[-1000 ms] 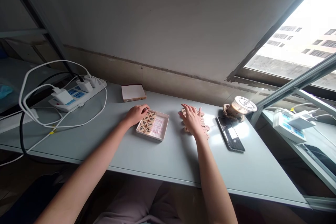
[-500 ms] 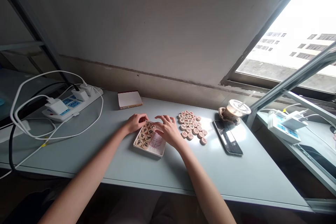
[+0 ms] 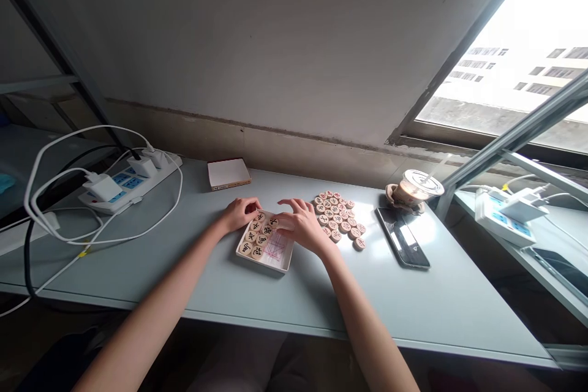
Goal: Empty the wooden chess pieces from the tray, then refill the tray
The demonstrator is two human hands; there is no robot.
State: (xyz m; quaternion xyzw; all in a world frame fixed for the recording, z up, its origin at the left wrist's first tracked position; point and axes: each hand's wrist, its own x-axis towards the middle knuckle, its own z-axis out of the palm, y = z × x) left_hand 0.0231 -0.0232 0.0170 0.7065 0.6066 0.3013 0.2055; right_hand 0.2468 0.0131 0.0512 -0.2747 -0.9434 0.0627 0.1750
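Note:
A shallow white box point(image 3: 261, 264) lies on the desk, its left part filled with round wooden Chinese chess pieces point(image 3: 261, 239) marked with black characters. A paper with a red printed grid point(image 3: 275, 249) shows in its right part. At the box's far left corner, my left hand point(image 3: 240, 213) is closed with its fingers curled on the rim. My right hand point(image 3: 301, 223) hovers over the right side of the box, fingers apart, close to the top right pieces; no piece shows in it. Part of the box's far right is hidden beneath that hand.
Loose chess pieces point(image 3: 337, 214) with red characters cluster right of the box. Farther right are a phone point(image 3: 403, 237) and a lidded drink cup point(image 3: 416, 190) in a holder. The box lid point(image 3: 228, 173) lies near the wall. A power strip point(image 3: 131, 180) with looping white cables occupies the left.
My right hand has shifted slightly right, away from the pieces in the box. My left hand stays at the box corner. The view has moved a little.

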